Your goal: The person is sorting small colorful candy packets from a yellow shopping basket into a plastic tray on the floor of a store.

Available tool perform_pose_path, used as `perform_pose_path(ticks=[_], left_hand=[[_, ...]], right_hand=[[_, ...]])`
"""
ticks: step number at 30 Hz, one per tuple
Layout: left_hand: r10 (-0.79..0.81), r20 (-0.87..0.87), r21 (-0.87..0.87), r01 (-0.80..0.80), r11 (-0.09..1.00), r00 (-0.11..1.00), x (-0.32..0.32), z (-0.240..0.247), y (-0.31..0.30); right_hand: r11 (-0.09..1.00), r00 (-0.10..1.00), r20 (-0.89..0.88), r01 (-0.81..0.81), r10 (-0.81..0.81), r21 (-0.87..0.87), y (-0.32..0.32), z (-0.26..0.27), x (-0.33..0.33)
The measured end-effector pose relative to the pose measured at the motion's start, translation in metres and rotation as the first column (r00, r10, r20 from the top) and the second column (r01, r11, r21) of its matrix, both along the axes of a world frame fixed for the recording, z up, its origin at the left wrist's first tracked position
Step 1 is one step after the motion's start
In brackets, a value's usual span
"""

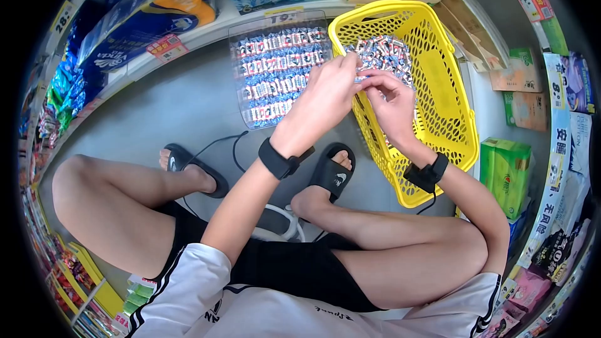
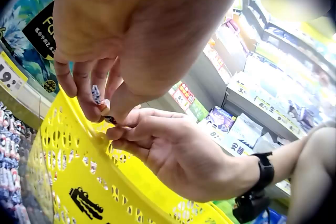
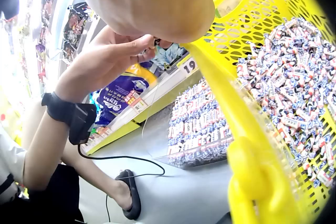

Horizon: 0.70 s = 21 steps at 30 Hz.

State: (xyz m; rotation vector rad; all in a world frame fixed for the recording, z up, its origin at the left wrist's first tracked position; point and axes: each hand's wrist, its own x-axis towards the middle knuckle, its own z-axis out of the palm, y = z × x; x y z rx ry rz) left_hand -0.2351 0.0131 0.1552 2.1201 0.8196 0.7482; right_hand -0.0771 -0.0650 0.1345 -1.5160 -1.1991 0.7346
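Over the near left rim of a yellow basket (image 1: 438,87), both hands meet at one small wrapped candy (image 2: 100,99). The left hand (image 1: 328,91) pinches it between thumb and fingers. Fingertips of the right hand (image 1: 393,105) pinch its lower end, partly hiding it. Inside the basket lies a heap of loose wrapped candies (image 3: 294,87) with white, blue and red wrappers. Left of the basket, a clear plastic tray (image 1: 241,103) on the floor holds similar candies (image 1: 269,66) laid side by side in several rows.
Shelves with tissue packs (image 1: 153,15) curve around the back and left. More packs, including a green one (image 1: 504,172), line the right side. The person's sandalled feet (image 1: 335,169) rest on the grey floor by the tray and basket. A black cable (image 3: 121,158) hangs from the wrist camera.
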Motion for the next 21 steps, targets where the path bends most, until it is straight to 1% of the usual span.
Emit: perform_pose_path(ticks=[1,2,3,4,5,7,9,10,11,13,14,18,20,21], left_hand=[[0.008,0.003,0.002,-0.008,1.0,1.0,-0.008,-0.001,0.001],[0.001,0.032,-0.045,0.001,0.999,0.999,-0.017,-0.001,0.001],[-0.005,0.062,-0.086,0.011,0.996,0.998,-0.026,-0.002,0.002],[0.042,0.085,-0.088,-0.035,0.996,0.995,-0.032,-0.004,0.0],[0.05,0.085,-0.092,-0.042,0.995,0.995,-0.04,-0.004,-0.003],[0.056,0.052,-0.153,-0.048,0.987,0.997,-0.055,-0.003,-0.004],[0.057,0.031,-0.113,-0.053,0.992,0.998,-0.07,-0.012,-0.004],[0.058,0.009,-0.135,-0.057,0.989,0.998,-0.076,-0.014,-0.004],[0.059,-0.015,-0.159,-0.06,0.985,0.998,-0.081,-0.015,-0.005],[0.069,-0.032,-0.182,-0.073,0.981,0.997,-0.088,-0.018,-0.002],[0.07,-0.054,-0.212,-0.08,0.974,0.996,-0.091,-0.019,-0.001],[0.119,-0.026,-0.198,-0.122,0.973,0.993,-0.099,-0.028,0.001],[0.161,0.005,-0.185,-0.157,0.97,0.987,-0.103,-0.03,0.002],[0.166,0.005,-0.189,-0.162,0.968,0.986,-0.106,-0.03,0.003]], right_hand=[[0.999,0.999,-0.044,-0.029,0.03,0.023,0.002,0.001,-0.007],[0.999,0.998,-0.041,-0.037,0.038,0.02,0.002,0.005,-0.014],[0.998,0.996,-0.068,-0.061,0.06,-0.01,0.003,0.01,-0.02],[0.996,0.992,-0.094,-0.085,0.081,-0.04,0.005,0.014,-0.025],[0.991,0.987,-0.125,-0.11,0.1,-0.076,0.005,0.016,-0.03],[0.989,0.986,-0.124,-0.125,0.115,-0.074,0.01,0.01,-0.034],[0.971,0.978,-0.04,-0.208,0.204,-0.122,0.014,0.007,-0.037],[0.971,0.974,0.041,-0.218,0.223,-0.096,0.017,0.002,-0.039],[0.97,0.973,0.039,-0.225,0.229,-0.098,0.019,0.001,-0.041],[0.943,0.944,0.104,-0.294,0.312,-0.158,0.026,0.004,-0.044],[0.943,0.939,0.13,-0.3,0.319,-0.145,0.027,0.006,-0.049],[0.926,0.92,0.157,-0.33,0.36,-0.184,0.038,0.004,-0.056],[0.897,0.915,0.127,-0.336,0.383,-0.289,0.043,0.0,-0.059],[0.894,0.913,0.126,-0.34,0.389,-0.292,0.044,-0.003,-0.061]])
